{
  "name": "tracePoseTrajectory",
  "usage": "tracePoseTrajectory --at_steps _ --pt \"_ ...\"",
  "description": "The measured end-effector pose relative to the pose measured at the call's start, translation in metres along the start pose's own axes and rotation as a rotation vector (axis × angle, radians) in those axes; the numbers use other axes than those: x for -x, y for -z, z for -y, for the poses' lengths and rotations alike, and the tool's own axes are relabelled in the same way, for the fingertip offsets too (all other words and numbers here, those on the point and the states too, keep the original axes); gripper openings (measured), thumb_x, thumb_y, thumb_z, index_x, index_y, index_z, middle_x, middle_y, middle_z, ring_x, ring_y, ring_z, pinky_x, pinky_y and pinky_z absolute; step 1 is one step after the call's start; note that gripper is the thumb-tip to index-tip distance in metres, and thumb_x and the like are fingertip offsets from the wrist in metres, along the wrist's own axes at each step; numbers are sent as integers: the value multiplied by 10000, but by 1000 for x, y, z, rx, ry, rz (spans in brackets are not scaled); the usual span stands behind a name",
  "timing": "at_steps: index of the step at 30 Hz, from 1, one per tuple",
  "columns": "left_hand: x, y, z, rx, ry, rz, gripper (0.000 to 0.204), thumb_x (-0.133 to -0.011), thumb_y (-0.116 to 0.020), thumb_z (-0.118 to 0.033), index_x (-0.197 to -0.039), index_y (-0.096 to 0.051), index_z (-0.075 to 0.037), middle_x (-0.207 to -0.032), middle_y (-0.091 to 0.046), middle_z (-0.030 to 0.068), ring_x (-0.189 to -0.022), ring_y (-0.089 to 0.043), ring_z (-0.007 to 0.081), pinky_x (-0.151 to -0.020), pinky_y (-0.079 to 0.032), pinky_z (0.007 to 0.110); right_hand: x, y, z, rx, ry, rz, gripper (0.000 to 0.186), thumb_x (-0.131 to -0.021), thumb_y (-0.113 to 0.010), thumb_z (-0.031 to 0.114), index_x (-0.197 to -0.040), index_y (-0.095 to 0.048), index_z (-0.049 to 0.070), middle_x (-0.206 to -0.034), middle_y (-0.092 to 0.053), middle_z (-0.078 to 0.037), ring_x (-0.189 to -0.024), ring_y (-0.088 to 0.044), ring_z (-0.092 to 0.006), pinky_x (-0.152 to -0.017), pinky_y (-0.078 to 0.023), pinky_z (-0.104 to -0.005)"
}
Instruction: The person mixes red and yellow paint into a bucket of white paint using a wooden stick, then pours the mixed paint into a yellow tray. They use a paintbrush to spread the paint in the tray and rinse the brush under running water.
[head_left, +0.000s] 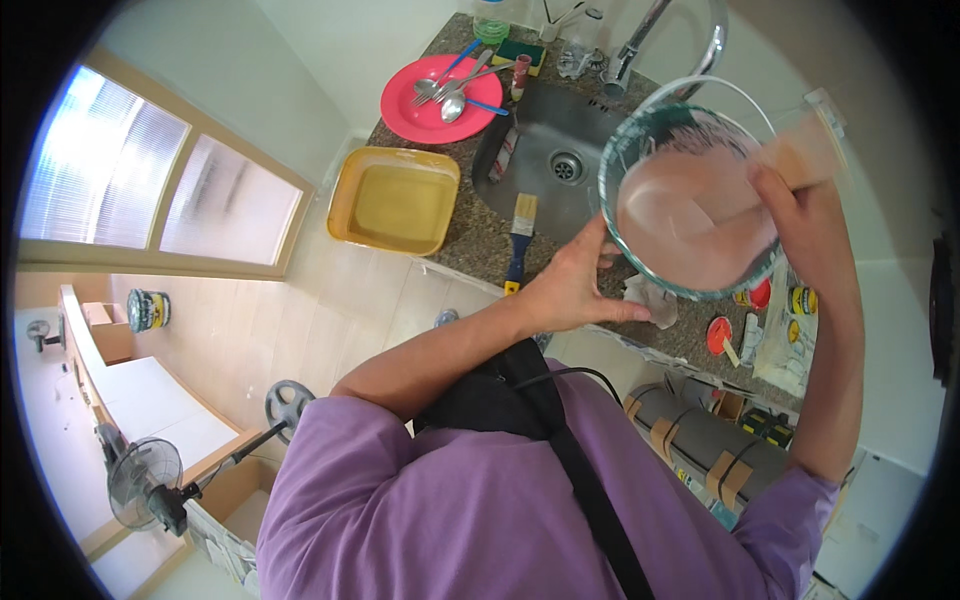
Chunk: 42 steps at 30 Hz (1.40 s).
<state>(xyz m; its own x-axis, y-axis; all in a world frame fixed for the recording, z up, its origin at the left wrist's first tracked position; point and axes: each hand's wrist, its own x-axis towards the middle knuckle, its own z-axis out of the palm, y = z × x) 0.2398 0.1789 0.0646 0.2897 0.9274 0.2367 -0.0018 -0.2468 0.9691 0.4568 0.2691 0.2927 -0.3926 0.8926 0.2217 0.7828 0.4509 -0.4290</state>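
Purple shirt fabric [480, 490] lies closest; beyond it a greenish translucent bucket [650, 137] covers the right part of the sink [530, 130], with pinkish, creamy liquid [690, 230] inside. Filled so, it is likely heavy and prone to slosh, its wall slightly springy, its smeared rim slick. Sound holds would be low around both sides, or the thin white handle [700, 79], arched toward the sink's tap [622, 70]. The left grip [570, 285], at the sink's near edge, is spread wide, fingers against or just beside the bucket wall; whether it bears weight I cannot tell. The right grip [800, 215], to the sink's right, is closed around a flat, pale tool [805, 155], motion-blurred, probably light and fairly stiff.
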Motion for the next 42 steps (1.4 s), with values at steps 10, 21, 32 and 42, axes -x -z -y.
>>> tracePoseTrajectory --at_steps 10,21,32,42 --pt "46 75 16 703 100 -84 643 -862 -905 -154 -1389 -574 5 -1298 -672 64 -1155 -645 159 -988 -565 380 -79 -105 152 278 -23 241 435 -871 -647 324 -782 -689 -100 -655 -656 -251 -641 -695 -409 -668 -560 -476" --pt "65 114 24 723 113 -118 531 -876 -899 -193 -1311 -650 -18 -1223 -723 49 -1102 -656 125 -968 -553 333 -106 -153 215 434 48 360 437 -842 -642 295 -784 -636 -138 -694 -639 -309 -648 -676 -446 -664 -551 -502" --pt "70 125 35 701 87 -69 491 -956 -826 -247 -1353 -627 -39 -1281 -684 22 -1161 -599 115 -1024 -482 327 -117 -174 250 523 92 409 355 -853 -668 251 -791 -723 -94 -704 -665 -293 -689 -708 -430 -708 -568 -497" --pt "68 130 36 747 67 -114 455 -953 -826 -213 -1333 -640 -45 -1256 -699 9 -1143 -608 100 -1020 -486 315 -121 -179 259 579 165 375 363 -845 -680 248 -783 -709 -109 -741 -681 -297 -731 -715 -439 -764 -582 -502"
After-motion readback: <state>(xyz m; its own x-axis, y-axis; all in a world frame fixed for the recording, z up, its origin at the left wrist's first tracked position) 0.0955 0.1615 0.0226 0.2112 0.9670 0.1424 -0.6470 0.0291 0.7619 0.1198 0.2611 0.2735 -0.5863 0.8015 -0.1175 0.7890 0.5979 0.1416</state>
